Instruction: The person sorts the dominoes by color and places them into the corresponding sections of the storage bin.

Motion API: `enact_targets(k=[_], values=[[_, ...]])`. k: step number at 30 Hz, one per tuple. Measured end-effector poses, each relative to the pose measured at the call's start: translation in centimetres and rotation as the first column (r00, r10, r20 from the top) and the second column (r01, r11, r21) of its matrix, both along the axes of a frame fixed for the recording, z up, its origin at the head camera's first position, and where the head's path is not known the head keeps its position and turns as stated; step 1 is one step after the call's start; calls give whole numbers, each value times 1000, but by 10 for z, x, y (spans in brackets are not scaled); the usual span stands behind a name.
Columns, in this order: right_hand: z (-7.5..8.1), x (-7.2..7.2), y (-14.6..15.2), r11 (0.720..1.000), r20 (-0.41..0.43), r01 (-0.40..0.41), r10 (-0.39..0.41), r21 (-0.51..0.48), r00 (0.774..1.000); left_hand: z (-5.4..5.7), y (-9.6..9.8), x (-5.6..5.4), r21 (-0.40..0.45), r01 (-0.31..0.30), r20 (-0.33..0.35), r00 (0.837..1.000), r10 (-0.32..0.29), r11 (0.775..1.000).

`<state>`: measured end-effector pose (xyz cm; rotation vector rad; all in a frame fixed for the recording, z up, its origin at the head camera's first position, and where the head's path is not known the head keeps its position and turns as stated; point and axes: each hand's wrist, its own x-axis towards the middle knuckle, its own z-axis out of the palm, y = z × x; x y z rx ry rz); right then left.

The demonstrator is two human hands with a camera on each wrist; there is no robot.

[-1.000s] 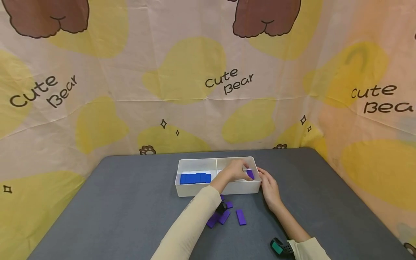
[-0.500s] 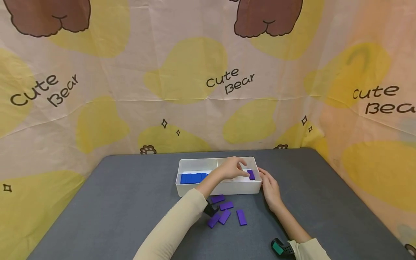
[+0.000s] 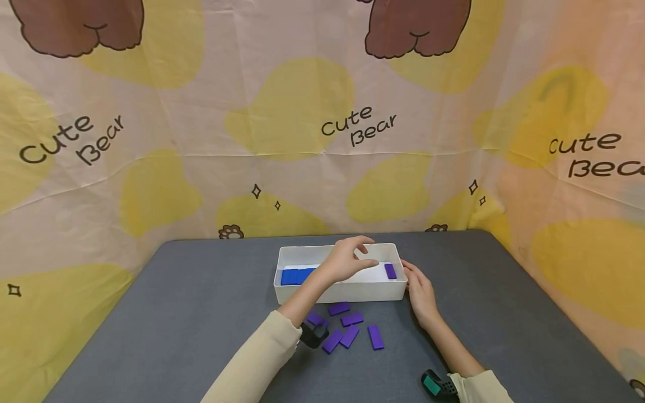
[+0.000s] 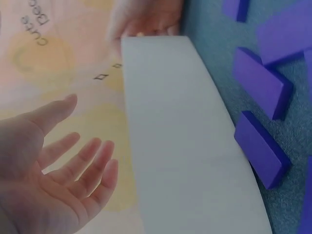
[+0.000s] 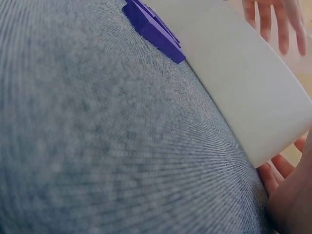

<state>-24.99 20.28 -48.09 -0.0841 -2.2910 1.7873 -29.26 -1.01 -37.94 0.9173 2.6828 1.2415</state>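
Note:
A white two-compartment box (image 3: 373,291) stands on the table. My left hand (image 3: 347,260) hovers over it with fingers spread and nothing in them; the left wrist view shows the bare palm and loosely bent fingers of that hand (image 4: 53,180). One purple block (image 3: 390,271) lies at the right end of the right compartment, just apart from the left hand's thumb. In the left compartment sits a row of blue blocks (image 3: 296,276), partly hidden by the left forearm. My right hand (image 3: 420,294) rests against the box's right end wall, its fingers touching the outside.
Several purple blocks, such as one lone block (image 3: 375,337), lie scattered on the grey table (image 3: 201,336) in front of the box. Some sit near the black band (image 3: 314,336) on the left wrist. A printed cloth (image 3: 282,123) hangs behind the table.
My left hand has drawn away to the left and up from the purple block, its fingers spreading; the block stays in the right compartment. The right hand has kept its place at the box's end.

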Motion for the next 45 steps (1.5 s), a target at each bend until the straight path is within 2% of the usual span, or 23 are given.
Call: enact_targets(k=[7, 17, 21, 30, 38, 45], values=[[-1, 1, 0, 1000, 1, 4, -4, -3, 1000, 3, -17, 21, 75, -44, -18, 999, 45, 996], [-2, 0, 1, 1000, 14, 5, -5, -11, 1000, 3, -38, 48, 189, -80, -109, 989, 102, 979], [-2, 0, 1, 1000, 14, 6, -6, -16, 1000, 3, -45, 58, 220, -91, -124, 985, 120, 971], [0, 1, 1, 1000, 28, 5, -5, -2, 1000, -10, -64, 77, 222, -154, -109, 977, 182, 963], [3, 0, -1, 1000, 19, 8, -8, 1, 1000, -25, -83, 79, 193, -171, -36, 983, 181, 966], [3, 1, -2, 1000, 24, 14, -15, 9, 1000, -35, -98, 76, 143, -127, 15, 992, 126, 982]])
